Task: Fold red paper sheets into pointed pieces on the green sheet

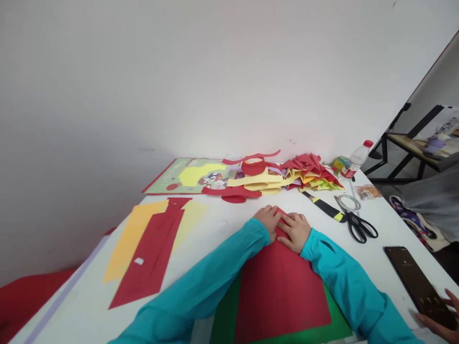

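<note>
A red paper sheet (279, 291) lies in front of me on a green sheet (224, 320). Its far end is folded to a point. My left hand (268, 220) presses on the left side of that fold, fingers bent onto the paper. My right hand (296, 230) lies on the right side of the fold, fingers flat and close together, pressing the crease. Both arms wear teal sleeves. The tips of both hands meet at the paper's point.
Red and yellow paper offcuts (150, 248) lie at the left. A pile of folded coloured papers (287, 177) sits by the wall, beside a printed sheet (190, 176). At right are scissors (358, 225), a utility knife (324, 206), tape ring (347, 202), bottle (355, 162), phone (418, 284) touched by another person's hand (441, 320).
</note>
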`<state>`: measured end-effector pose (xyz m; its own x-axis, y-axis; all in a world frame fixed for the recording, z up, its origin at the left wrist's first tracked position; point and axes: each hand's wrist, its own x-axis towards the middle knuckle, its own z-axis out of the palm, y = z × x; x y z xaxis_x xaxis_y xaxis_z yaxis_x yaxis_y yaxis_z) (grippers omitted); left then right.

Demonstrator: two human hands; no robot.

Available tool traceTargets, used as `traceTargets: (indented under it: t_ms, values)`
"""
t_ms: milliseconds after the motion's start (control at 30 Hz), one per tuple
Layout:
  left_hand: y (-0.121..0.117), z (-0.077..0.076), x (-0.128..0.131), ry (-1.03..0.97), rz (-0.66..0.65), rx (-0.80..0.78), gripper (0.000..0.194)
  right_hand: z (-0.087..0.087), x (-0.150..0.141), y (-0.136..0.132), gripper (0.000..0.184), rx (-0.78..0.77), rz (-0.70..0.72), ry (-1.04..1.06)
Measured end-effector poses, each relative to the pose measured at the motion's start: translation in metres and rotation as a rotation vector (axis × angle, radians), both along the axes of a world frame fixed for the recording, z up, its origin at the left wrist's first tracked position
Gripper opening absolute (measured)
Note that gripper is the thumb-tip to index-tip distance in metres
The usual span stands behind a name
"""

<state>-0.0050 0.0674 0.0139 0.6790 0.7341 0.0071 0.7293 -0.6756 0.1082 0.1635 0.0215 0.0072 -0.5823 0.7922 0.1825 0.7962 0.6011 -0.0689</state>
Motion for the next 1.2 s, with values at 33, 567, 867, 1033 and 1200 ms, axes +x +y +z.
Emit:
traceTargets:
  t_ms: [33,567,867,1033,1200]
  values:
    - [0.001,0.0,0.0,-0.003,-0.004,0.005,0.058,0.0,0.0,0.0,0.05,0.001,0.003,0.0]
    - [-0.024,-0.034,-0.039,-0.109,0.001,0.094,0.04,-0.01,0.002,0.004,0.055,0.006,-0.021,-0.002]
    - [-0.05,-0.056,-0.077,-0.213,-0.004,0.295,0.029,-0.011,0.002,0.005,0.055,-0.018,-0.018,0.015]
    - [-0.067,-0.055,-0.094,-0.275,-0.014,0.347,0.029,-0.01,0.003,0.003,0.055,-0.013,-0.022,0.03]
    - [-0.077,-0.052,-0.103,-0.293,0.002,0.347,0.031,-0.012,0.004,0.005,0.054,-0.006,-0.007,0.019]
